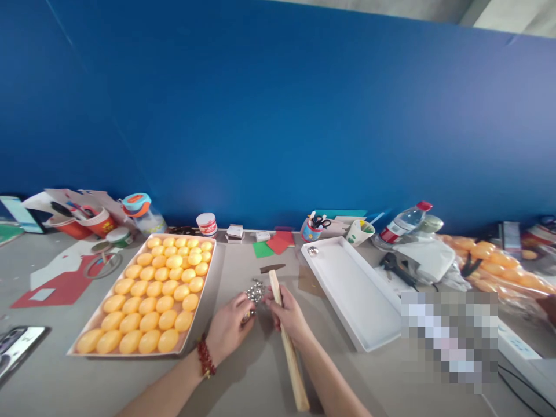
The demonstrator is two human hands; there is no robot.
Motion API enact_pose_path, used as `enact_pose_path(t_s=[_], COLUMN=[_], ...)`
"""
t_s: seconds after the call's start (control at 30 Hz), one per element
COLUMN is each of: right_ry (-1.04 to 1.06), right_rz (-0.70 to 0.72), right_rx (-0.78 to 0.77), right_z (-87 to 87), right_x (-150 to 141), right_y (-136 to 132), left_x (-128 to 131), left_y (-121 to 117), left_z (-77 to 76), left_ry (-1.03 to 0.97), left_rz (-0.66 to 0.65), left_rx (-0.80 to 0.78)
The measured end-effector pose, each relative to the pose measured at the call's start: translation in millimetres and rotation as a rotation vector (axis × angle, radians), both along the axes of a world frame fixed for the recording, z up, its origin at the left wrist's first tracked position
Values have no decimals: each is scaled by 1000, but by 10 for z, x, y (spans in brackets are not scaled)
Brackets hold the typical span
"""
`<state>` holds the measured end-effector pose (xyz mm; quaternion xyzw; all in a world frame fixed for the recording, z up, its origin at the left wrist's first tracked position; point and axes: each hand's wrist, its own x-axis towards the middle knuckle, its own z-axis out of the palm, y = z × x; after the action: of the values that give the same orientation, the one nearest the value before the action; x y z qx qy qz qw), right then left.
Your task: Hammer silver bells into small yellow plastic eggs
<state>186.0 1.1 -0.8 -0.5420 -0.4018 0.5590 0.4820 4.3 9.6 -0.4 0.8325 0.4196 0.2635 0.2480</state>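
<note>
My right hand (287,315) is wrapped round the wooden handle of a small hammer (278,292), whose dark head points away from me above the table. My left hand (228,333), with a red bead bracelet at the wrist, pinches a small silvery piece at the edge of a pile of little metal parts (256,289). The pile lies just left of the hammer handle. A tray of several yellow egg-shaped shells (147,292) stands to the left of both hands.
A long white tray (351,289) with one small metal piece lies to the right. Cups, a scissors pot, coloured paper and a water bottle (402,223) line the blue wall. Orange shells in a bag sit far right; red paper lies far left.
</note>
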Motion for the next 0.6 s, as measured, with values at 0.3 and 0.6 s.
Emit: enact_pose_path(t_s=[0.3, 0.6], right_ry=[-48, -99], right_rz=[65, 122], right_rx=[16, 50], right_z=[11, -79], right_x=[-32, -60], right_y=[-29, -50], left_x=[16, 30], left_y=[3, -7], left_z=[-39, -56], left_ry=[85, -4], left_rz=[-28, 8], left_rx=[36, 47])
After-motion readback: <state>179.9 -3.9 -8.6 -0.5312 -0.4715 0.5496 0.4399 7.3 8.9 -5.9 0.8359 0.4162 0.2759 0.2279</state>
